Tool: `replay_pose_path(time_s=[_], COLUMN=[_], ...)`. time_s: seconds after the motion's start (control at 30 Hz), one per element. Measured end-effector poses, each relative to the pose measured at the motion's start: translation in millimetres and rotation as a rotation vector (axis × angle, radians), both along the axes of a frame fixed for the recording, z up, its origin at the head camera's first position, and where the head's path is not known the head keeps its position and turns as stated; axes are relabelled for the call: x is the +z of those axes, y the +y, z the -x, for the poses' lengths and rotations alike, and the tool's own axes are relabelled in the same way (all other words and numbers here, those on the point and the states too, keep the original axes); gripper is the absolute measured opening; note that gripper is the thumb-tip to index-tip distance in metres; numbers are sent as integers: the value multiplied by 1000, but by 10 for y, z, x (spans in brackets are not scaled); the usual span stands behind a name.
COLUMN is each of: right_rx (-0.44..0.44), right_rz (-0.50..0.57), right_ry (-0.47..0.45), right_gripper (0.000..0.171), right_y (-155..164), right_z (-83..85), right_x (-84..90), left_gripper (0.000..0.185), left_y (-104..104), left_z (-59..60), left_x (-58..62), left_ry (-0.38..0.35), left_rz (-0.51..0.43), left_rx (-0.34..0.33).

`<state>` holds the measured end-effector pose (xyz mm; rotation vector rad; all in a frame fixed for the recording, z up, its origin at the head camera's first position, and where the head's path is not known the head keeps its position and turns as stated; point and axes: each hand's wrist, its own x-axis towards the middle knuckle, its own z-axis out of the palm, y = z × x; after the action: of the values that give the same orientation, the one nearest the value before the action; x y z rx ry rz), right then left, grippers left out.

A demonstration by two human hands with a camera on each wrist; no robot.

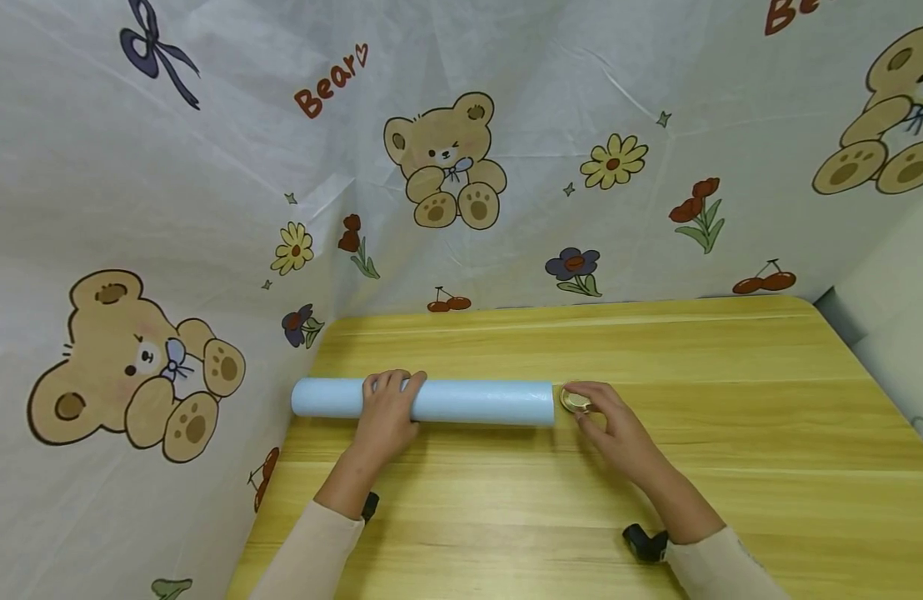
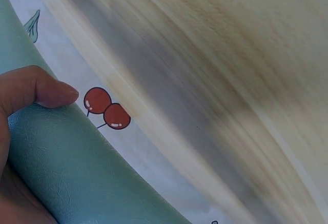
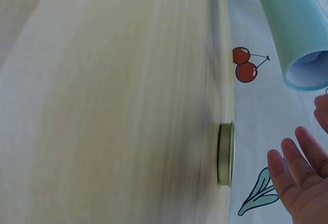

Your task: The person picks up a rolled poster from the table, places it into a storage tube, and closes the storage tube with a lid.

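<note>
Sleeves (image 1: 311, 554) sit closest to the head cam, cream-coloured, w/ dark wrist straps on both arms. Left hand (image 1: 385, 412) lies over the roll (image 1: 469, 402), fingers curled across its top near the left third; left wrist cam shows a fingertip (image 2: 54, 92) pressing the roll's (image 2: 77, 178) textured skin, so it's holding the roll down on the counter (image 1: 656, 467). Roll is pale blue, lying crosswise on the wood, roughly mid-counter toward the left side, its left end reaching the counter's edge. Right hand (image 1: 619, 425) is at the roll's right end, fingers over a small gold lid (image 1: 575, 400) just beside that end. Right wrist cam: lid (image 3: 225, 154) resting on the wood, fingers (image 3: 300, 183) loose and straight, apart from it, gripping nothing; roll's open end (image 3: 302, 75) visible above. Can't tell from head cam if fingertips touch the lid. Bear-print cloth (image 1: 446, 158) hangs behind and at left of counter
</note>
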<state>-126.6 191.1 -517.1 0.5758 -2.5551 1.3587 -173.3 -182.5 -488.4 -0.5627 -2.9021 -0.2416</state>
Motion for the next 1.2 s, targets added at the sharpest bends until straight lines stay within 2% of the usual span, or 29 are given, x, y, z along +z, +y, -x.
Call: replay_pose_path(time_s=[0.27, 0.57, 0.73, 1.0, 1.2], right_rx=[-47, -113, -123, -144, -171], right_rz=[-80, -294, -335, -404, -488], right_ry=[-125, -148, -164, -284, -293], right_gripper=[48, 60, 66, 76, 79], right_y=[39, 52, 80, 58, 19], right_z=[89, 205, 263, 349, 370], right_x=[-46, -116, -143, -63, -25], left_gripper=[79, 78, 79, 79, 79], left_y=[-22, -54, -54, -41, -27], left_z=[-20, -26, -12, -18, -41], left_x=[-17, -6, 22, 37, 41], left_ry=[18, 16, 31, 23, 22], left_rz=[2, -2, -12, -1, 5], left_rx=[-2, 3, -3, -7, -4])
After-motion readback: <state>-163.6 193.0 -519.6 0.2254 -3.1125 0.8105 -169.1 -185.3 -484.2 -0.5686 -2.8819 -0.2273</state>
